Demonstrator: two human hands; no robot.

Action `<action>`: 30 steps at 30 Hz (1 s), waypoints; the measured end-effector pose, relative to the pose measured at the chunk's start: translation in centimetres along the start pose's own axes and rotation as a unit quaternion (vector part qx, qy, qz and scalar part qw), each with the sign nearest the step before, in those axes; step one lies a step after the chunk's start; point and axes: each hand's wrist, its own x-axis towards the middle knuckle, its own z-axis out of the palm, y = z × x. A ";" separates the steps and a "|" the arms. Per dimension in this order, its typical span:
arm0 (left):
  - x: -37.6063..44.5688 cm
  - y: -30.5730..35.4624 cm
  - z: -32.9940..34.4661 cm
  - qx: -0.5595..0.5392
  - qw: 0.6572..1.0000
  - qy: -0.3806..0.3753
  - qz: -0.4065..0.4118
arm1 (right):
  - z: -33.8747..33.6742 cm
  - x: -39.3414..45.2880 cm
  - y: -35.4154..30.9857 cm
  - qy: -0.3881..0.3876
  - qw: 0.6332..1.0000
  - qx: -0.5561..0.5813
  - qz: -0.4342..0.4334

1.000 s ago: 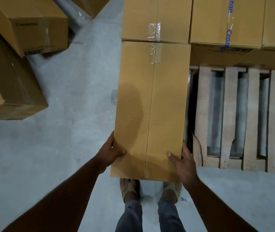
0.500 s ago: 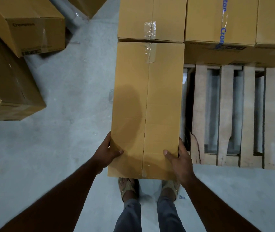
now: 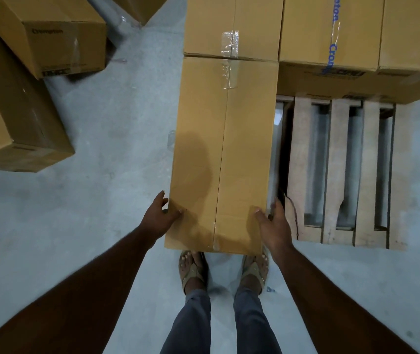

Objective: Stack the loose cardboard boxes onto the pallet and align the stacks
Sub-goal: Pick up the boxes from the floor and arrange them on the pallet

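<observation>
Head view: the wooden pallet is seen, its left edge taken by a long cardboard box, judged stiff and bulky, best gripped at both sides. Near-end corners are clasped by the left hand and right hand, shifted slightly since earlier.

Dim, flat overhead light; colours muted. Soft head shadow on the long box, lower left of its top. Glare on tape strips at upper centre. Wide-angle bowing at frame edges; upper-left cartons slightly smeared. Forearms at the bottom corners dark, underexposed.
</observation>
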 end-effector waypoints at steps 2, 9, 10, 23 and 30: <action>-2.2 0.0 -0.5 -0.008 0.999 0.034 -0.012 | -1.5 -1.3 -0.2 0.006 1.000 -0.029 0.005; -14.5 -0.4 -2.5 -0.061 0.994 0.094 -0.004 | -3.2 -12.8 -1.8 -0.030 0.983 -0.148 -0.107; -16.4 -0.2 -3.1 -0.086 0.990 0.110 0.005 | -2.7 -14.8 -3.0 -0.046 0.981 -0.138 -0.126; -31.1 -5.0 -24.9 -0.251 0.947 0.146 0.134 | 16.6 -38.5 -18.6 -0.153 0.952 -0.017 -0.266; -36.5 -17.2 -44.8 -0.262 0.923 0.260 0.109 | 34.8 -50.1 -22.4 -0.198 0.940 -0.084 -0.265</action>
